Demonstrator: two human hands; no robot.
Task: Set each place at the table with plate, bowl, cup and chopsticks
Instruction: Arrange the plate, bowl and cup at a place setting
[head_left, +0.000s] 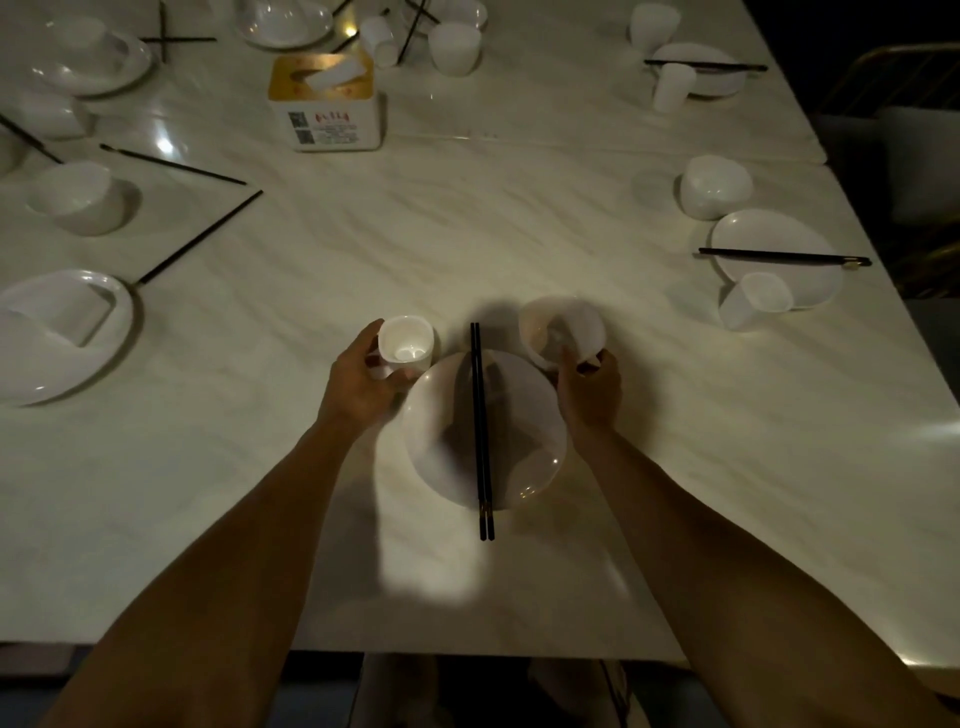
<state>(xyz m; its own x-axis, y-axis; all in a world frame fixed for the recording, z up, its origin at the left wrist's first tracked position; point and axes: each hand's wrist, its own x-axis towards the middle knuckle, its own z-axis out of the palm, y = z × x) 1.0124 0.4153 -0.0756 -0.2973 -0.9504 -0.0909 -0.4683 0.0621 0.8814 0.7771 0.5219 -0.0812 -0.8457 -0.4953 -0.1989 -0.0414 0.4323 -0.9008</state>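
Note:
A white plate (519, 457) lies near the table's front edge with a pair of black chopsticks (480, 426) laid straight across it, pointing away from me. My left hand (358, 382) grips a white cup (405, 345) that stands upright just beyond the plate's left rim. My right hand (589, 389) pinches the near rim of a white bowl (561, 330) beyond the plate's right rim; the bowl tilts toward me.
A tissue box (327, 101) stands at the back centre. Other plates (774, 257), bowls (714, 184), cups (756, 304) and loose chopsticks (200, 239) lie at the right, left and far sides of the marble table (467, 234). A chair (904, 156) stands at the right.

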